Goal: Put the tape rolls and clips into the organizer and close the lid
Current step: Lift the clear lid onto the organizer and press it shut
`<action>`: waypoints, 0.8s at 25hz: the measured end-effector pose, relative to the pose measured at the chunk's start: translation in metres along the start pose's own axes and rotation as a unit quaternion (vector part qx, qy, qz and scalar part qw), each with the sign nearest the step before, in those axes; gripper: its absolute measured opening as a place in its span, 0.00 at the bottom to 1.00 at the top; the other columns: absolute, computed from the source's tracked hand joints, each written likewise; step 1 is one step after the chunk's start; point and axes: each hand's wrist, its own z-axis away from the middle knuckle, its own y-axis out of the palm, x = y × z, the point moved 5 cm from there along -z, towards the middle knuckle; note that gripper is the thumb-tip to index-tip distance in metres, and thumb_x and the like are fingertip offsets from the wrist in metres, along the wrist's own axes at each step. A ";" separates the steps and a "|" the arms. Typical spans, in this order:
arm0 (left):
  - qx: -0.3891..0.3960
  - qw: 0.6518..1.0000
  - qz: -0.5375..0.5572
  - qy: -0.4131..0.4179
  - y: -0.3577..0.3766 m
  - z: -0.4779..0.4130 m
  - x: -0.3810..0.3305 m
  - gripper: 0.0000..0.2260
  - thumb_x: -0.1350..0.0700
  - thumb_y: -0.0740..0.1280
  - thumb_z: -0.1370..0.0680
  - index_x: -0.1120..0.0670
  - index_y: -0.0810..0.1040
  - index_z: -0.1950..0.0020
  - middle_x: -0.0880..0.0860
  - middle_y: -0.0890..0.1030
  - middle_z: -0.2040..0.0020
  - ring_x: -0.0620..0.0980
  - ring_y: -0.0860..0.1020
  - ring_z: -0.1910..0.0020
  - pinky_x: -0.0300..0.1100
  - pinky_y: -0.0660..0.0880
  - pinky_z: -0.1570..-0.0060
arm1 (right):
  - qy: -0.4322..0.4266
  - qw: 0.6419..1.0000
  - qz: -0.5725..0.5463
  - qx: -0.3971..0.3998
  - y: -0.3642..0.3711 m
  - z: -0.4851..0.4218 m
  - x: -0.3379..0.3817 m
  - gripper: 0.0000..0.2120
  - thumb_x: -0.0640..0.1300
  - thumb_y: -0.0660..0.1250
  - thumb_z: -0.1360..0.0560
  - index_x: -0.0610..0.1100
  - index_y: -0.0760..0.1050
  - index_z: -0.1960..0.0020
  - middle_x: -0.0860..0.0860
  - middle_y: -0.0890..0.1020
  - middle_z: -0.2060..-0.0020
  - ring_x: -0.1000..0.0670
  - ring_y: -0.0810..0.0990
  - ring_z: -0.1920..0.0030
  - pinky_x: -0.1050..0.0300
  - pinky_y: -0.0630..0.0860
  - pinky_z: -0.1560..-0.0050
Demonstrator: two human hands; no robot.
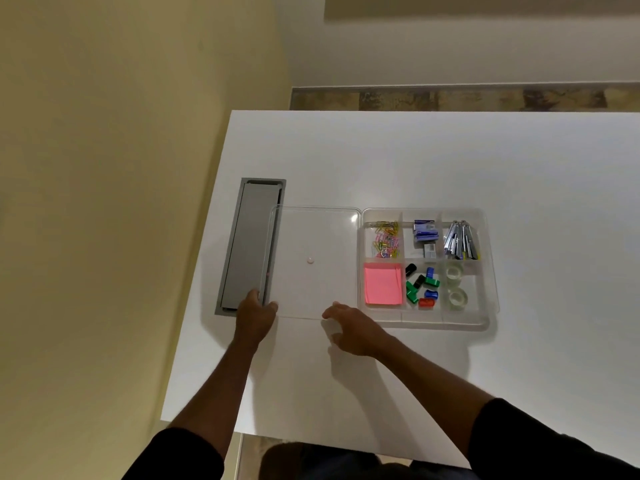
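Note:
The clear organizer (491, 306) sits on the white table, its transparent lid (311, 237) lying flat to its left. Two clear tape rolls (456, 287) lie in the front right compartment. Coloured binder clips (421, 285) fill the front middle compartment, and paper clips (386, 239) the back left one. My left hand (254, 315) grips the lid's front left corner, thumb on top. My right hand (349, 327) touches the lid's front edge with curled fingers.
A pink sticky-note pad (382, 284), staple boxes (425, 233) and metal staplers (460, 240) fill the other compartments. A grey cable hatch (251, 244) is set into the table, partly under the lid. The table's left edge is close to the hatch.

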 end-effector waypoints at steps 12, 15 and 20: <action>-0.005 0.969 0.227 -0.096 -0.010 -0.009 0.020 0.16 0.60 0.71 0.18 0.63 0.79 0.31 0.58 0.82 0.52 0.54 0.77 0.57 0.46 0.75 0.57 | -0.014 0.999 0.003 -0.032 0.006 0.005 0.001 0.29 0.38 0.74 0.23 0.46 0.72 0.24 0.46 0.71 0.21 0.44 0.68 0.19 0.47 0.73 0.25; -0.028 0.967 0.240 -0.085 -0.016 -0.005 0.020 0.12 0.61 0.71 0.18 0.65 0.83 0.37 0.58 0.80 0.57 0.56 0.76 0.58 0.43 0.73 0.60 | -0.033 0.997 0.009 -0.076 0.003 0.013 0.006 0.27 0.39 0.73 0.23 0.46 0.73 0.25 0.46 0.76 0.25 0.45 0.74 0.24 0.49 0.75 0.28; -0.027 0.932 0.356 -0.067 -0.027 0.022 -0.008 0.05 0.61 0.69 0.17 0.59 0.85 0.48 0.60 0.87 0.57 0.59 0.84 0.56 0.51 0.81 0.53 | -0.052 0.985 -0.013 -0.161 -0.010 0.018 0.035 0.29 0.49 0.76 0.24 0.49 0.72 0.26 0.49 0.79 0.29 0.46 0.81 0.35 0.50 0.83 0.41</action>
